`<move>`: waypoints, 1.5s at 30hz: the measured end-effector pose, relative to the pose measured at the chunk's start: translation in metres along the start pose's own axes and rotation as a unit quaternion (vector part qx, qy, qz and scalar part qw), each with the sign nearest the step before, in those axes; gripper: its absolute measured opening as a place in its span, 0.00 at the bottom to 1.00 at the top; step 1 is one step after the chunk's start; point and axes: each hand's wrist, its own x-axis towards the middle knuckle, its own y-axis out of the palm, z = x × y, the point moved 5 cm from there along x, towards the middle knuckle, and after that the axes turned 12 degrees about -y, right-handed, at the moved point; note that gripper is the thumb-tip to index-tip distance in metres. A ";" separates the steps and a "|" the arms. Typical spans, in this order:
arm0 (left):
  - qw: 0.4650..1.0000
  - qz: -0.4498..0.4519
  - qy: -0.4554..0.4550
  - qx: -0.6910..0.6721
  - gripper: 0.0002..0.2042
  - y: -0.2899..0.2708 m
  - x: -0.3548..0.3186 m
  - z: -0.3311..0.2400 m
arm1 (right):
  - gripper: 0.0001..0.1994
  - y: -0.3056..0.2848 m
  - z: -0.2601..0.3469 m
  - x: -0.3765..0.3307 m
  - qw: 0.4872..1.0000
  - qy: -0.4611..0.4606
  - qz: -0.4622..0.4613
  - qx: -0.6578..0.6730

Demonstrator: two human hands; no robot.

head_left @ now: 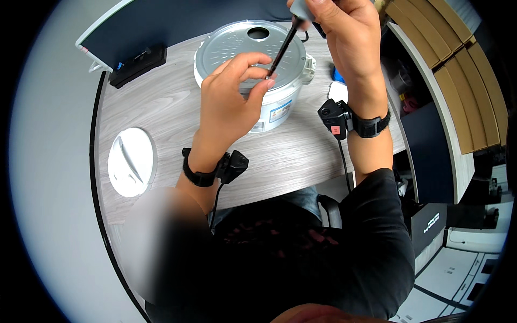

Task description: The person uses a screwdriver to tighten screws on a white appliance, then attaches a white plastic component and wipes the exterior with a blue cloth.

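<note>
A white rice cooker [280, 97] stands on the desk with a round silver inner plate [226, 46] on top, which has a dark oval hole toward the back. High over its right side, my right hand [353, 32] grips a screwdriver [284, 49] by its grey handle, the black shaft slanting down to the left. At the shaft's tip, my left hand [229, 99] pinches a tiny shiny piece, seemingly a screw [267, 78], between thumb and fingers above the plate's front edge. The left hand partly covers the cooker's front left.
A white oval cover [132, 161] lies at the desk's left. Behind it sits a black open case [139, 65] beside a dark panel [177, 27]. A white item [338, 92] and a blue one [337, 75] lie near my right wrist. Cardboard boxes [466, 102] fill the right shelf.
</note>
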 end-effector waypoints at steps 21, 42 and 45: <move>0.999 -0.010 0.013 -0.027 0.13 0.005 0.002 0.009 | 0.11 0.012 -0.012 0.000 0.995 0.025 0.063 0.079; 0.997 0.065 -0.033 -0.018 0.10 0.004 0.002 0.007 | 0.16 0.018 -0.013 -0.012 0.994 0.063 0.074 0.044; 0.999 0.040 0.001 -0.021 0.08 0.003 0.005 -0.001 | 0.17 0.020 -0.012 -0.012 0.994 0.058 0.086 -0.034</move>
